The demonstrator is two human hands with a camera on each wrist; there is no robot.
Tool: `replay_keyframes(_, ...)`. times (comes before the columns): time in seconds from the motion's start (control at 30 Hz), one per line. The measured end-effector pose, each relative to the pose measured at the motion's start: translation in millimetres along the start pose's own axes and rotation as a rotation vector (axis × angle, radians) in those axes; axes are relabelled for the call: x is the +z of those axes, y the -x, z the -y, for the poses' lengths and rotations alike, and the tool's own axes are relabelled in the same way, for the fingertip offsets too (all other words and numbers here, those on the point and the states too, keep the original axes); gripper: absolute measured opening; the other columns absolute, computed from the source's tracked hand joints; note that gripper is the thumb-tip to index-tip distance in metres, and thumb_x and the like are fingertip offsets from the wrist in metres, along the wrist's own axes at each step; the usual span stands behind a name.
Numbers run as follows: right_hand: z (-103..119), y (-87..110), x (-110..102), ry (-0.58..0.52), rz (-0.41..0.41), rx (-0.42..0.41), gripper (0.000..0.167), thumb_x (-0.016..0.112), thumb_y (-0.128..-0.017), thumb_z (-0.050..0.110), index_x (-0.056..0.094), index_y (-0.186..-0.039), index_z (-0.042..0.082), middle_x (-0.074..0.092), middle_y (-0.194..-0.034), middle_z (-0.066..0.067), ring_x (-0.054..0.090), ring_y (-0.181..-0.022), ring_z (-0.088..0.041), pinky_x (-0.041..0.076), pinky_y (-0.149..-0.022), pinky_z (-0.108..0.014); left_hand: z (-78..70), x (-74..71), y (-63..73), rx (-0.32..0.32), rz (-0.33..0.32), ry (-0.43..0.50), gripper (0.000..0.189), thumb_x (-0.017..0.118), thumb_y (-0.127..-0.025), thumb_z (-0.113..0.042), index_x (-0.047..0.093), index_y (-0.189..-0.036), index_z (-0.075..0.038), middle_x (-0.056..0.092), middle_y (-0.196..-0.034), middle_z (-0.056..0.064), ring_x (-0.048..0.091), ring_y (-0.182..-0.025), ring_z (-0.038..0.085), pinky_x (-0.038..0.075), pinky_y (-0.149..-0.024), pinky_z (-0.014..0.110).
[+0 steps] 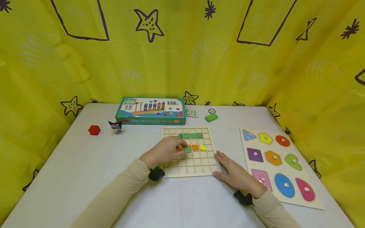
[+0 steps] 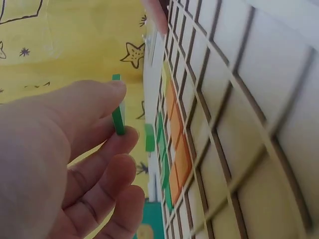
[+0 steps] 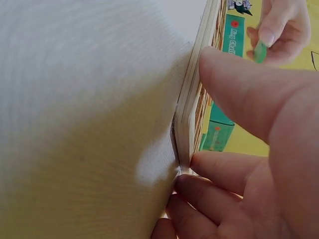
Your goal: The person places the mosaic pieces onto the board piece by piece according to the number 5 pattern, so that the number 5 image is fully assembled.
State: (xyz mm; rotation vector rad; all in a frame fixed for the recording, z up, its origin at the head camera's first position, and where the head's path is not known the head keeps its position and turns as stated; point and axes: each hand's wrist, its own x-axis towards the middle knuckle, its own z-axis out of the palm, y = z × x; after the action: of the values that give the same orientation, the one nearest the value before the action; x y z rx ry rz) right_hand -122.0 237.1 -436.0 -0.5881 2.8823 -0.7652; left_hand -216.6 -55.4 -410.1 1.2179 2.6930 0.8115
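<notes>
Over the wooden grid board (image 1: 198, 162), my left hand (image 1: 167, 148) pinches a green square tile (image 2: 118, 113) between thumb and index finger. Its other fingers are loosely bent. Below it, the board bears a row of green tiles (image 1: 193, 135) and several orange tiles (image 1: 195, 147), partly hidden by the hand. A yellow tile (image 1: 203, 147) with a curved side ends the orange row. My right hand (image 1: 235, 172) holds the board's near right corner, thumb at the front edge and fingers along the right side, as the right wrist view shows.
A Ring Challenge Game box (image 1: 151, 111) lies at the back, with a small figurine (image 1: 116, 127) and a red hexagonal block (image 1: 94, 130) to its left. A green block (image 1: 211, 117) lies behind the board. On the right is a shape puzzle board (image 1: 266, 158) with knobbed pieces.
</notes>
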Motion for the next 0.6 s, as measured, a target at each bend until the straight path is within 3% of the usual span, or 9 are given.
replay_keyframes(0.3,-0.3,-0.5,-1.4,-0.004,0.011,0.018,0.073,0.066,-0.094,0.035,0.037,-0.147,-0.005,0.029,-0.153,-0.024,0.027,-0.138,-0.043,0.028,-0.106,-0.057,-17.8,23.1,-31.7,0.040,0.020,-0.078,0.031,0.069,-0.092,-0.033,0.072,-0.116,-0.012,0.068,-0.110,-0.002,0.061,-0.103,0.014,0.044,-0.092,0.030)
replay_keyframes(0.6,-0.2,-0.6,-1.1,-0.006,0.017,0.027,0.073,0.066,-0.094,0.035,0.036,-0.147,-0.005,0.028,-0.153,-0.023,0.027,-0.139,-0.042,0.028,-0.106,-0.057,-27.3,38.5,-43.2,0.055,0.012,-0.191,0.028,0.072,-0.090,-0.035,0.074,-0.110,-0.016,0.066,-0.101,-0.005,0.060,-0.092,0.010,0.047,-0.082,0.026)
